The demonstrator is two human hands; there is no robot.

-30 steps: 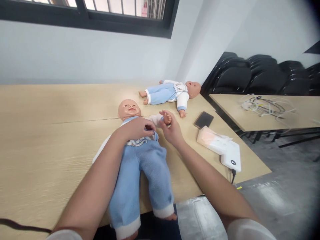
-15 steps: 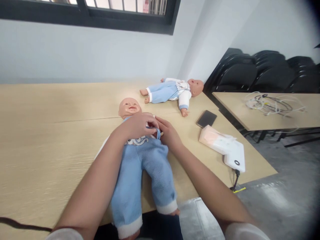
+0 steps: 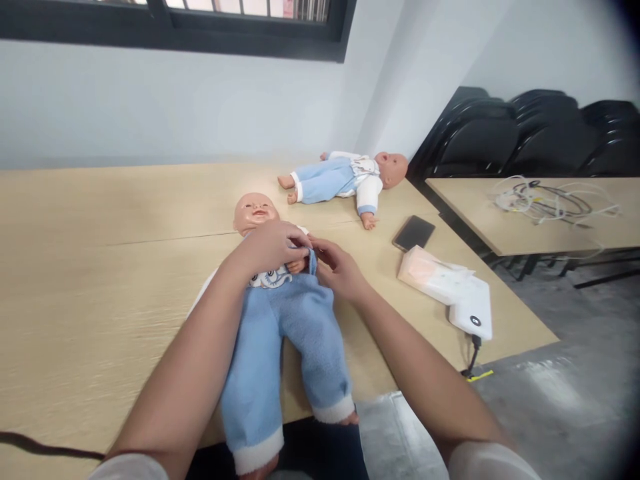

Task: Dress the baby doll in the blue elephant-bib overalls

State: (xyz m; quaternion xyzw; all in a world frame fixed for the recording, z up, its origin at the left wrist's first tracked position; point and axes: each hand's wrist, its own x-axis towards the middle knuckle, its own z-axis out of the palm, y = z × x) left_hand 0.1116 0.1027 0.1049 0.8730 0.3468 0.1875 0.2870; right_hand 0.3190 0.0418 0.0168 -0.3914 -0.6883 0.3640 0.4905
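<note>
Doll [image 3: 277, 310] lies face up before us on the tabletop [image 3: 100, 300], its head pointing away from us and its feet reaching past the near edge. At the far left we see a dark strap [image 3: 50, 448] running in across the near corner. Next comes our left hand [image 3: 273, 245], laid over the doll's chest, thumb and fingers pinching a blue edge [image 3: 313, 261] of its clothing. Just below our thumb shows the doll's own small hand [image 3: 296, 266], and beside it a white print [image 3: 271, 278] on the chest, partly covered by our wrist. Our right hand [image 3: 343, 270] comes in from the right with bent fingers, the tips at the same blue edge; we cannot tell whether they grip it or only rest against it.

Beyond our hands lies a second doll [image 3: 325, 180], also on its back, feet to the left and head to the right, one arm stretched towards us. Farther right we have a phone [image 3: 414, 233], then a tissue pack [image 3: 433, 275], and against it a white device [image 3: 473, 309] with a black cable [image 3: 473, 353] at its near end. Well apart on the right, a second tabletop [image 3: 480, 233] bears loosely coiled cables [image 3: 555, 203], with black chairs [image 3: 483, 143] stacked behind.
</note>
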